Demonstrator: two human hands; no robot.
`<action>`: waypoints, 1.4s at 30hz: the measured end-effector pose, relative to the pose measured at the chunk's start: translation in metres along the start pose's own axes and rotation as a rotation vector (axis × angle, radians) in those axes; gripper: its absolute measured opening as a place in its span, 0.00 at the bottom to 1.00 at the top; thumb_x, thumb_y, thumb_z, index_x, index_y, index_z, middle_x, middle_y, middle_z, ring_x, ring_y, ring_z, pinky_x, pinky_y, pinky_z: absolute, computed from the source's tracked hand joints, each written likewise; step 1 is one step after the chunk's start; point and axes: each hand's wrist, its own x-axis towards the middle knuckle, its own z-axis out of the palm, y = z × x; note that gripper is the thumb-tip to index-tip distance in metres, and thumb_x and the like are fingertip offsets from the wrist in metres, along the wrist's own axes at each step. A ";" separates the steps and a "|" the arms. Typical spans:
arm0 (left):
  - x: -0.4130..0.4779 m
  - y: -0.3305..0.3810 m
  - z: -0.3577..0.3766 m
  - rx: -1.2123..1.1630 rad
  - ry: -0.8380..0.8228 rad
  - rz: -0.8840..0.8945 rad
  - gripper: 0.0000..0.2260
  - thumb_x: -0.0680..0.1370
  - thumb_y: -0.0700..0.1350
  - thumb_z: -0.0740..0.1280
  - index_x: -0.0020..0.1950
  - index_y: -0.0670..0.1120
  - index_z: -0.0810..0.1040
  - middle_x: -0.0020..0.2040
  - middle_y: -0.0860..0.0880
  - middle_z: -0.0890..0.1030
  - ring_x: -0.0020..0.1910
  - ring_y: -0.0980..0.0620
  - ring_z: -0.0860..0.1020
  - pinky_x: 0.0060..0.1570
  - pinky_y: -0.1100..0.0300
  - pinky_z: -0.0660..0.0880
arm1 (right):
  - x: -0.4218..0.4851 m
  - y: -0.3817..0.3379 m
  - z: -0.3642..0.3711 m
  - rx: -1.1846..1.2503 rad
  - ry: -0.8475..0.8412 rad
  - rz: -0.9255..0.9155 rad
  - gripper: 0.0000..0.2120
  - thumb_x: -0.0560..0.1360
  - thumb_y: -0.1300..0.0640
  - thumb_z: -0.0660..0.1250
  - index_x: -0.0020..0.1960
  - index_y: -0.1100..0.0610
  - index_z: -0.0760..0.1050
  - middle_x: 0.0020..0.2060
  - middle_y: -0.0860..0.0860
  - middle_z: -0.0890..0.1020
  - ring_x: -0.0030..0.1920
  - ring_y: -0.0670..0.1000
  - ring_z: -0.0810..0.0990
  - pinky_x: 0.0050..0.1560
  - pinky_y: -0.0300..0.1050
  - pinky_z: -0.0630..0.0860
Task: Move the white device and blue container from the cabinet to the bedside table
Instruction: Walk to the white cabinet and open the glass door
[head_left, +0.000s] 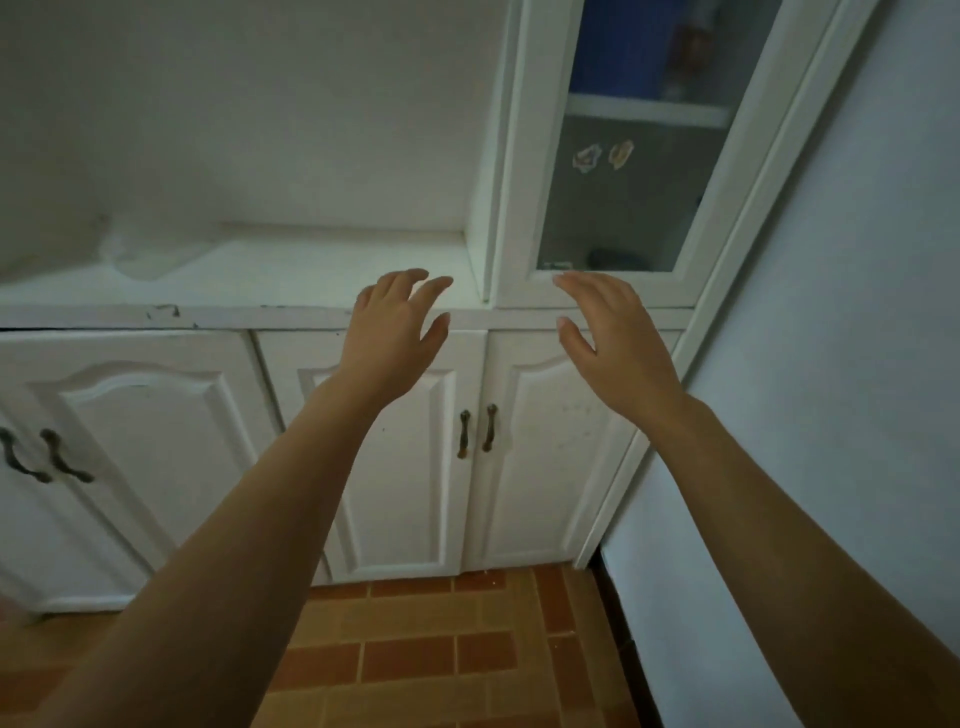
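Note:
A blue container (621, 44) stands on the upper shelf behind the glass door (634, 171) of the tall white cabinet at the top right. The door is closed. No white device can be made out. My left hand (395, 332) is raised in front of the counter edge, fingers spread, holding nothing. My right hand (613, 338) is raised just below the glass door's bottom rail, fingers apart and empty. Both hands are well below the blue container.
A white counter top (291, 275) runs left of the tall cabinet. Below are white cupboard doors with dark handles (477, 428). A pale wall (831, 364) stands close on the right. Two small stickers (602, 155) sit on the glass. Brown tiles cover the floor.

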 end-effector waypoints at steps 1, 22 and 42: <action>0.010 0.002 -0.002 0.004 0.023 0.008 0.17 0.78 0.46 0.60 0.67 0.46 0.68 0.66 0.40 0.72 0.66 0.41 0.67 0.65 0.45 0.62 | 0.009 0.001 -0.007 -0.006 0.024 -0.013 0.19 0.79 0.57 0.57 0.69 0.57 0.64 0.68 0.55 0.70 0.69 0.54 0.65 0.69 0.46 0.59; 0.097 0.008 0.032 0.036 0.056 -0.010 0.17 0.77 0.45 0.61 0.66 0.45 0.69 0.64 0.40 0.73 0.64 0.40 0.69 0.63 0.46 0.64 | 0.104 0.055 -0.020 -0.071 0.000 -0.034 0.21 0.79 0.55 0.56 0.71 0.56 0.60 0.72 0.53 0.65 0.72 0.53 0.59 0.72 0.51 0.58; 0.152 -0.070 0.092 0.001 -0.163 0.078 0.20 0.78 0.48 0.60 0.69 0.46 0.65 0.68 0.41 0.70 0.67 0.42 0.67 0.65 0.48 0.63 | 0.236 0.053 0.077 -0.561 -0.019 0.159 0.26 0.78 0.48 0.58 0.73 0.44 0.51 0.74 0.60 0.37 0.74 0.66 0.44 0.70 0.57 0.61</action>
